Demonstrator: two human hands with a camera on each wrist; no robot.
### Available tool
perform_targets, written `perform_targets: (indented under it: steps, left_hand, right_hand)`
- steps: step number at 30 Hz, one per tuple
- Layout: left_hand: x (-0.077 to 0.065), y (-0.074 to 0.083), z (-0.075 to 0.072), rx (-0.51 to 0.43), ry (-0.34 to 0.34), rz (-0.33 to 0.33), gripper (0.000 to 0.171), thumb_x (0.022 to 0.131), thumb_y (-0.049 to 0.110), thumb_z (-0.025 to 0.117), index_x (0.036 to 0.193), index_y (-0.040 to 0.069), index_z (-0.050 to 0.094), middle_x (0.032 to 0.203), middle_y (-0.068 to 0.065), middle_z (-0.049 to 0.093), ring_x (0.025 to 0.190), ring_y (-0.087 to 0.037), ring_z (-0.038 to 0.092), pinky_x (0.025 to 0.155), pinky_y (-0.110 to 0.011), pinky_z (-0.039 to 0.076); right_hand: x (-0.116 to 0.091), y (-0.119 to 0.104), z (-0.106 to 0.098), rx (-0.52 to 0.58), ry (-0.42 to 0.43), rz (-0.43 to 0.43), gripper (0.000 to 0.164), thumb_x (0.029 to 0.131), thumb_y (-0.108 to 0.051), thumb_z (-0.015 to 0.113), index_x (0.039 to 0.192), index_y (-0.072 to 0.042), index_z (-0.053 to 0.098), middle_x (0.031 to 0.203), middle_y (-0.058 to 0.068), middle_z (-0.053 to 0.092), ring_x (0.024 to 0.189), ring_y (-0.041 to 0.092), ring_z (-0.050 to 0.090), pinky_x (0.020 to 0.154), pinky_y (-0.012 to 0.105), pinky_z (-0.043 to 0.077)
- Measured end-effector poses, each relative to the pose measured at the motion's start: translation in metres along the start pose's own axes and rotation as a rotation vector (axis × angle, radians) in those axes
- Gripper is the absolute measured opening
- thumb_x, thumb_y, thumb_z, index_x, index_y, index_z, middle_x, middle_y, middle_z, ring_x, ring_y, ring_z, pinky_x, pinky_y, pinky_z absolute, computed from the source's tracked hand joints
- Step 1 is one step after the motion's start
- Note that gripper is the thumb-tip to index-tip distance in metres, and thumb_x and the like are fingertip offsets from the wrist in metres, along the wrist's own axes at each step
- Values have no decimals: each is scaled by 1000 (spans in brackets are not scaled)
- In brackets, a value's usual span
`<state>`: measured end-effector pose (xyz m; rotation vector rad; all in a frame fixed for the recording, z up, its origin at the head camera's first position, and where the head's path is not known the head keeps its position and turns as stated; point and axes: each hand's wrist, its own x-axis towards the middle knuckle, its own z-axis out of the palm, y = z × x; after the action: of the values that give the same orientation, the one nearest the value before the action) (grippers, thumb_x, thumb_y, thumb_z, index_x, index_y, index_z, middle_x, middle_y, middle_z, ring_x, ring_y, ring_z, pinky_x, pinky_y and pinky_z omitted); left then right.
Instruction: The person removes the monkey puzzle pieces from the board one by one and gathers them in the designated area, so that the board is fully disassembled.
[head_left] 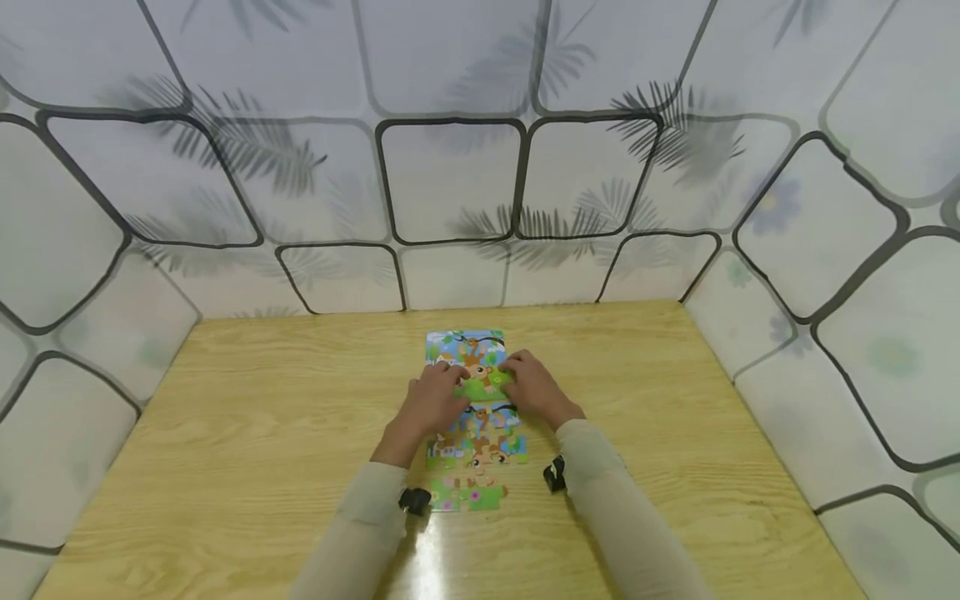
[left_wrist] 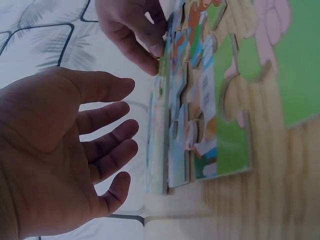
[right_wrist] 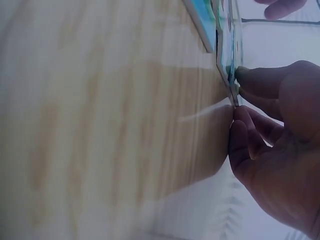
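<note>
On the table lies a jigsaw puzzle board [head_left: 467, 340] with a cartoon monkey picture. Several joined jigsaw pieces [head_left: 444, 450] lie just on its near side, and loose green-edged pieces [head_left: 480, 498] are nearest the person. My left hand [head_left: 435, 400] is over the board's left side; in the left wrist view its fingers [left_wrist: 112, 160] are spread and relaxed, with nothing between them. At the board's right edge is my right hand [head_left: 534, 387]. The right wrist view shows its thumb and bent fingers [right_wrist: 240, 135] pinching the board's edge [right_wrist: 237, 97], though the exact contact is partly hidden.
A light wooden table [head_left: 285, 417] extends around the puzzle. Patterned white cloth walls [head_left: 457, 183] enclose it at the back and both sides. Dark wrist cameras [head_left: 415, 501] sit under both pale sleeves [head_left: 615, 492].
</note>
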<state>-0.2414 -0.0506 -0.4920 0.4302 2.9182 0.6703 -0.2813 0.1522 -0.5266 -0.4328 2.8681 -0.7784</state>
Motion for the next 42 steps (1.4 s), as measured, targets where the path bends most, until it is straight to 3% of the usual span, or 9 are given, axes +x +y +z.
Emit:
perform_targets:
  steps: [5,10,20,30,34,40,42]
  left_hand:
    - [17,3,8,1,-51,-1,39,95,29,57,132,17,55,119,-6,56,115,-28,49,90,-54,41]
    - [28,6,14,-14,-87,-35,43,95,33,57,135,17,53,126,-10,51,121,-31,46,95,-58,38]
    - [28,2,23,17,-44,-100,38,92,34,63,126,17,59,119,-10,51,112,-31,47,93,-62,38]
    - [33,4,20,-76,-67,-111,33,87,26,66,119,18,59,113,-7,54,113,-31,47,93,-63,34]
    - [35,4,20,-140,-27,-95,26,89,27,65,110,16,56,104,-4,57,102,-26,53,89,-61,36]
    - [36,5,20,-295,84,-77,12,95,28,61,95,17,56,92,1,65,85,-18,59,92,-57,34]
    - [35,5,20,-314,99,-76,10,95,26,60,98,17,56,92,2,66,85,-18,60,94,-57,33]
  right_hand:
    - [-3,4,-5,29,-14,-20,38,97,-22,57,131,-5,57,135,14,48,126,32,49,107,46,40]
    - [-6,6,-7,34,-56,-25,52,93,-28,61,138,-3,49,143,16,42,133,35,42,110,49,36]
    - [-10,-2,-2,20,-100,-47,59,92,-22,64,143,-3,43,147,14,38,137,34,38,111,48,36]
    - [-10,-1,-2,30,-108,-33,58,93,-19,62,145,-3,42,147,13,37,135,32,41,108,45,38]
    - [-9,-1,-2,3,-114,-33,59,93,-21,62,145,-3,40,148,13,37,136,31,40,109,45,38]
    - [-9,-2,-8,-67,-113,-65,57,94,-20,61,144,-1,41,147,16,38,135,33,40,109,45,37]
    - [-9,-2,-10,-75,-119,-74,57,94,-20,60,144,0,41,147,16,38,136,33,40,110,45,37]
